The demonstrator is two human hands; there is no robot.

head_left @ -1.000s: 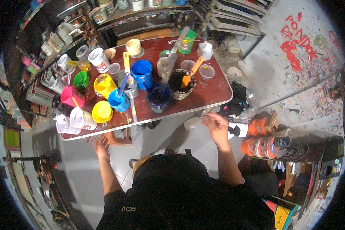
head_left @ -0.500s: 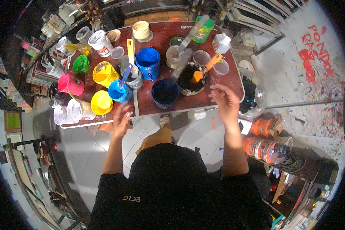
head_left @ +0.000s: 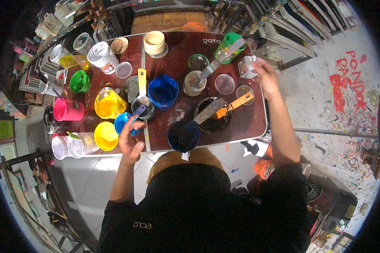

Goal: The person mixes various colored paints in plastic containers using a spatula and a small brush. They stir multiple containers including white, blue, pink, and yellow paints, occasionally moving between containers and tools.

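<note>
My right hand point(head_left: 267, 76) reaches to the table's far right corner, its fingers closed on a small white bottle point(head_left: 245, 68). My left hand point(head_left: 131, 141) is at the table's near edge with fingers apart and nothing in it. Its fingertips overlap a light blue paint tub point(head_left: 121, 123) that has a blue-handled spatula point(head_left: 137, 111) in it; whether they touch, I cannot tell. Between my hands stands a dark blue tub point(head_left: 183, 137) at the table's edge. Behind it, a tub of black paint point(head_left: 211, 123) holds a spatula with an orange handle point(head_left: 240, 101).
The dark red table point(head_left: 177, 63) carries yellow tubs point(head_left: 106, 137), a pink tub point(head_left: 69, 110), a deep blue tub point(head_left: 163, 90) and a green cup point(head_left: 230, 47). Clear lids point(head_left: 225, 84) lie toward the right. Frames point(head_left: 283, 38) lean beyond the far right corner.
My right hand has moved away from me and taken hold of the white bottle. My left hand stays by the light blue tub. The view has shifted nearer the table.
</note>
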